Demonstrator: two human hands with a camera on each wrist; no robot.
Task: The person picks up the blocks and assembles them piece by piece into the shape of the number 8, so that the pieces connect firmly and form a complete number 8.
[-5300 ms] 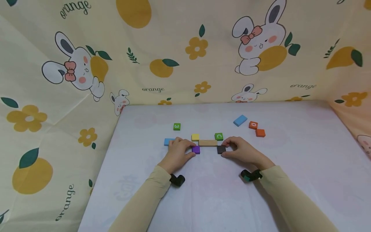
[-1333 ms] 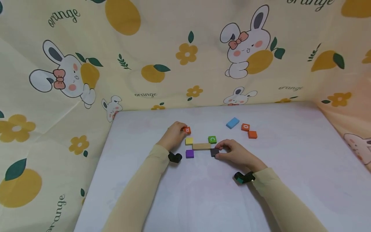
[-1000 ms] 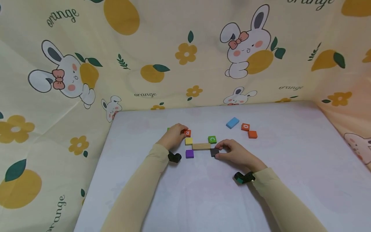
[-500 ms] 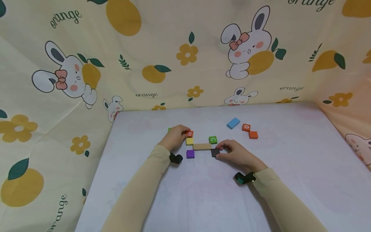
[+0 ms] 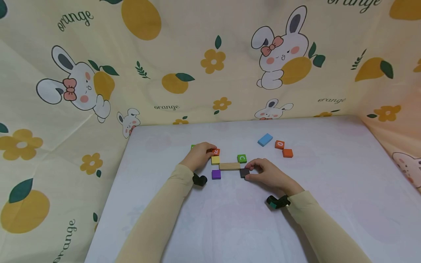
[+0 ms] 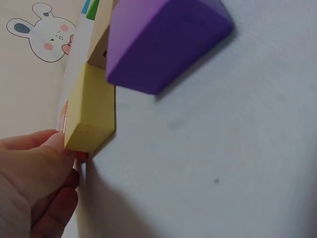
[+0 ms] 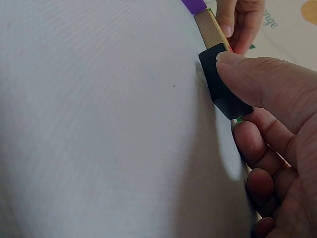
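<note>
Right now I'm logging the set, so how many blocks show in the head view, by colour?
Orange-red blocks: 3
Green blocks: 2, one mostly hidden
Blue block: 1
Yellow block: 1
Purple block: 1
Wood-coloured block: 1
Black block: 1
Total visible: 10

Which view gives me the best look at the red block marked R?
The head view: the red block shows its letter, though the left hand covers part. The left wrist view shows only slivers behind the yellow block; the right wrist view offers at most a doubtful speck.
</note>
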